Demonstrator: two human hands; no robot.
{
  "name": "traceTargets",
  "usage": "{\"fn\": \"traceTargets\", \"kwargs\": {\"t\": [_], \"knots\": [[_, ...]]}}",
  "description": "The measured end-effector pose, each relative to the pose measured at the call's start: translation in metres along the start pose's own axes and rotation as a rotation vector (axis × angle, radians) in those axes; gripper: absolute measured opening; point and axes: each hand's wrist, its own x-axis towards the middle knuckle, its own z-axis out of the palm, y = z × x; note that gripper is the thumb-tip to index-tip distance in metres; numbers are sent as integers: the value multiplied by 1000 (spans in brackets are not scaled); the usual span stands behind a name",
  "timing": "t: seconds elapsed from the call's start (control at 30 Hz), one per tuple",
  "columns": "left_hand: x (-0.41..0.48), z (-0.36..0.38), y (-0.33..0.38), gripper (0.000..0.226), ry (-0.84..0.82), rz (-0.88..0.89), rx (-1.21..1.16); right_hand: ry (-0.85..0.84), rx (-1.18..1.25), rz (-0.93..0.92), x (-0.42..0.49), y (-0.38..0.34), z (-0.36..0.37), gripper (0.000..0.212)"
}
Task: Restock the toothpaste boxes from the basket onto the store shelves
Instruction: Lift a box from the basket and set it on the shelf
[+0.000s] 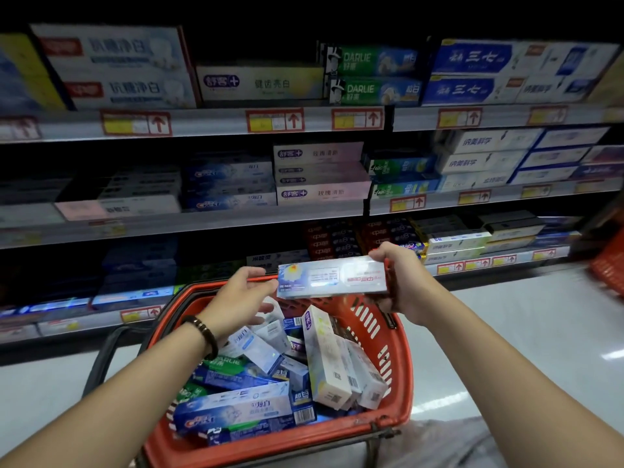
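The red plastic basket (270, 444) sits below the hands. The right hand (401, 282) grips a pale cardboard toothpaste box (332, 276); the spread left hand (236, 295) steadies its end, probably for label reading.

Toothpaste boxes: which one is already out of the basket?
The pale box with red print, gripped at its right end by the right hand above the far rim of the basket. The other boxes lie inside it.
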Motion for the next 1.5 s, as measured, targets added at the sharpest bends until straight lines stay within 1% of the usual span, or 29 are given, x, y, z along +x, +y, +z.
{"fn": "traceTargets", "kwargs": {"t": [0.13,0.2,0.27,0.33,0.47,0.6,0.73,0.8,0.9,0.93,1.07,1.13,1.17,1.33,1.5], "knots": [[-11,-13,7,34,14,-16,-188,-85,59,-31,-8,-9,10,35],[-18,-18,12,29,-1,7,-273,-114,66,-44,-10,-13,15,35],[-23,-24,15,30,-29,41,-333,-139,63,-56,-10,-17,22,37],[-27,-30,17,31,-35,73,-355,-156,58,-71,-10,-19,29,36],[-31,-43,21,35,5,116,-428,-183,50,-106,-8,-22,43,35],[-34,-56,25,37,37,150,-496,-173,60,-149,-4,-24,57,30],[-37,-65,27,39,86,192,-501,-198,85,-184,-4,-26,68,31],[-39,-67,29,40,104,198,-525,-204,114,-231,-3,-27,71,28],[-38,-71,30,41,134,199,-550,-213,119,-381,-1,-29,71,17],[-36,-73,31,41,145,199,-554,-226,114,-429,1,-29,69,21],[-35,-77,31,40,162,201,-570,-283,25,-596,3,-27,61,65],[-35,-79,31,39,164,198,-583,-293,-36,-660,2,-25,58,76],[-35,-80,32,39,163,199,-583,-296,-54,-681,2,-24,58,76],[-39,-81,34,37,105,200,-597,-280,-122,-719,0,-21,55,66],[-40,-81,34,33,136,222,-577,-273,-73,-706,4,-22,54,63]]}}
